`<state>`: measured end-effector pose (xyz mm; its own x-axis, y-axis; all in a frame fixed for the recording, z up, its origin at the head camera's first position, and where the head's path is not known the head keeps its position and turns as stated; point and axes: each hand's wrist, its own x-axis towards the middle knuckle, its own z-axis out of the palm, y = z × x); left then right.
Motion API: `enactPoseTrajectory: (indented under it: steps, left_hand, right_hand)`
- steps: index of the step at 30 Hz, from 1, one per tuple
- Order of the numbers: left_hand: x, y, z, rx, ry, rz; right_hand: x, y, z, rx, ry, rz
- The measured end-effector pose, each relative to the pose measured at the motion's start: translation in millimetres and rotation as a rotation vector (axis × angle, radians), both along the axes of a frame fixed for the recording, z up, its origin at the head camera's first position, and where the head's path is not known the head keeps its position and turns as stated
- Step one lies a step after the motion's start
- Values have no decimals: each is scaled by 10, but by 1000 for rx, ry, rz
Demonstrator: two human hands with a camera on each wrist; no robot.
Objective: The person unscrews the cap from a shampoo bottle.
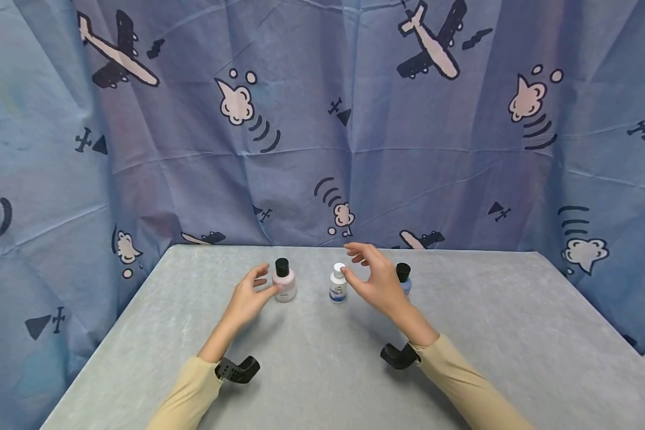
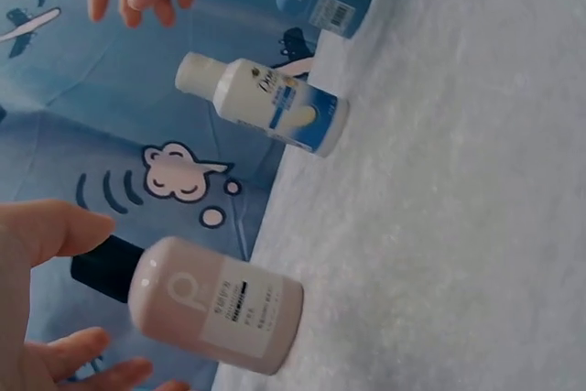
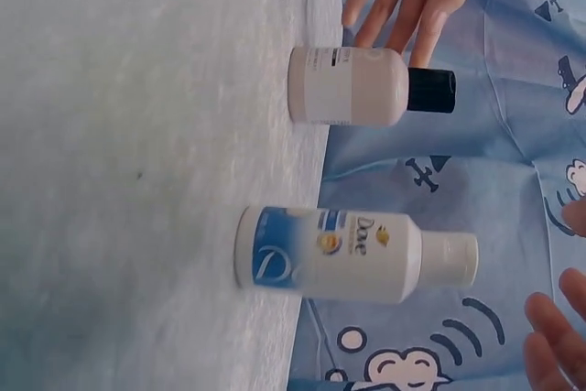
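Observation:
Three small bottles stand upright in a row on the table. At the left is a pale pink bottle (image 1: 286,288) with a black cap and a white label (image 2: 243,313). My left hand (image 1: 249,297) is beside it with fingers spread and thumb close to the bottle; whether they touch cannot be told. A white Dove bottle (image 1: 337,289) with a white cap stands in the middle. To its right my right hand (image 1: 377,279) hovers with loosely bent fingers, holding nothing. Behind that hand, partly hidden, is a blue bottle (image 1: 406,285) with a black cap, shown more fully in the left wrist view.
The bottles stand on a table (image 1: 312,370) with a light grey cover. Close behind its far edge hangs a blue curtain (image 1: 301,161) printed with planes and clouds. Black camera mounts (image 1: 239,369) are strapped to both wrists, over beige sleeves (image 1: 190,388).

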<state>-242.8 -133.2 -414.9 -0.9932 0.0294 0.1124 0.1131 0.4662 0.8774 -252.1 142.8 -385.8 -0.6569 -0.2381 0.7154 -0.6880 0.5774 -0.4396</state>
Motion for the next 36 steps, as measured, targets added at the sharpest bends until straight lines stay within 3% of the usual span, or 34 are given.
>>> enactPoseTrajectory:
  steps: [23, 33, 36]
  left_hand:
    - [-210, -108, -68, 67, -46, -73]
    - [-248, -51, -116, 84, -65, -79]
    - [-267, -56, -132, 85, -61, -78]
  right_hand:
    - [-87, -439, 60, -13, -105, 94]
    - [-124, -523, 56, -34, -68, 111]
    - [-142, -554, 57, -30, -100, 119]
